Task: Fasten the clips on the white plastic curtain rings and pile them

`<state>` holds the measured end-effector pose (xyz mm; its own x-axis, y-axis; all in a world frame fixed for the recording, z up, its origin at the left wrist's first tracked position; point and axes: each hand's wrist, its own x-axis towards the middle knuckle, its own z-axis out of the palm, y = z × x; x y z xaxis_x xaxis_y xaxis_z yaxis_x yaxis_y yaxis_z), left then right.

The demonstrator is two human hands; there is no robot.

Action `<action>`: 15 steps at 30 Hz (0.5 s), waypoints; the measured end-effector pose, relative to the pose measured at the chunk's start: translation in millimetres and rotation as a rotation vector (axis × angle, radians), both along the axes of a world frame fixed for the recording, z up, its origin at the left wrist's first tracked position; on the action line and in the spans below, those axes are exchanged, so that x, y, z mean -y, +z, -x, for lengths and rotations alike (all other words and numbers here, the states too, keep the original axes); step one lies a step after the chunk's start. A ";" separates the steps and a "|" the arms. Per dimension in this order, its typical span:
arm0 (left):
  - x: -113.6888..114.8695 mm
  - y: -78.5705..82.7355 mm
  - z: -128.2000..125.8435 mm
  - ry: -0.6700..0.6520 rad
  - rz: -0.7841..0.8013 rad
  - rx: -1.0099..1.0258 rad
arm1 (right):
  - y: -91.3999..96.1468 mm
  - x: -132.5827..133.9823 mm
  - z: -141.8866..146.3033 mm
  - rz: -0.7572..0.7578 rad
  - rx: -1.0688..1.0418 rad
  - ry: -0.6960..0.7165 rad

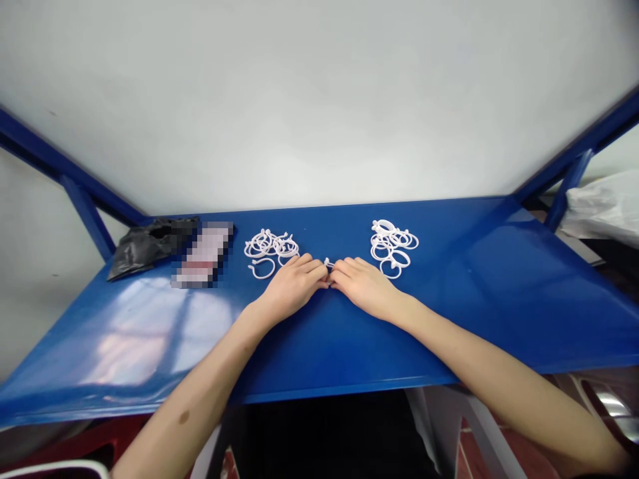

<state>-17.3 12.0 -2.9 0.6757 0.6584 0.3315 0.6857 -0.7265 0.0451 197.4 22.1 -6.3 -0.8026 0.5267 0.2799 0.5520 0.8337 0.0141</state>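
1. Lying at the far left of the blue tabletop [319, 352] was a crumpled black plastic bag [147, 247].
2. Just beside it lay a flat, rectangular object [204, 256], its surface pixelated beyond reading.
3. Next came a loose, overlapping group of white plastic rings [273, 247]; the nearest one showed a gap in its loop.
4. The left hand [293, 285] rested low over the table, fingers curled inward and closed in a pinch on one side of a small white ring.
5. That held white ring [327, 263] sat between the two hands' fingertips, a knobbed bit showing just beyond them, the rest hidden.
6. The right hand [362, 283] met it from the other side, fingers likewise bent and pinched closed on it.
7. Beyond that hand lay a second cluster of white rings [392, 245].
8. Farthest right was a translucent white bag [606, 206].
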 end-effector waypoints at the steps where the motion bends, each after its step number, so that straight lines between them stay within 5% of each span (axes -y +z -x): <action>1: -1.1 -0.7 0.1 -0.011 -0.010 -0.005 | -0.8 0.2 0.8 -0.003 -0.001 -0.008; 15: -3.3 -1.2 1.5 -0.151 0.078 0.197 | -1.9 -5.0 -0.6 0.066 -0.010 -0.019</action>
<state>-18.8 15.3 -4.0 0.6956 0.5839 0.4186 0.5422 -0.8089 0.2275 198.0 27.1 -8.3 -0.7895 0.5597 0.2517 0.5679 0.8218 -0.0461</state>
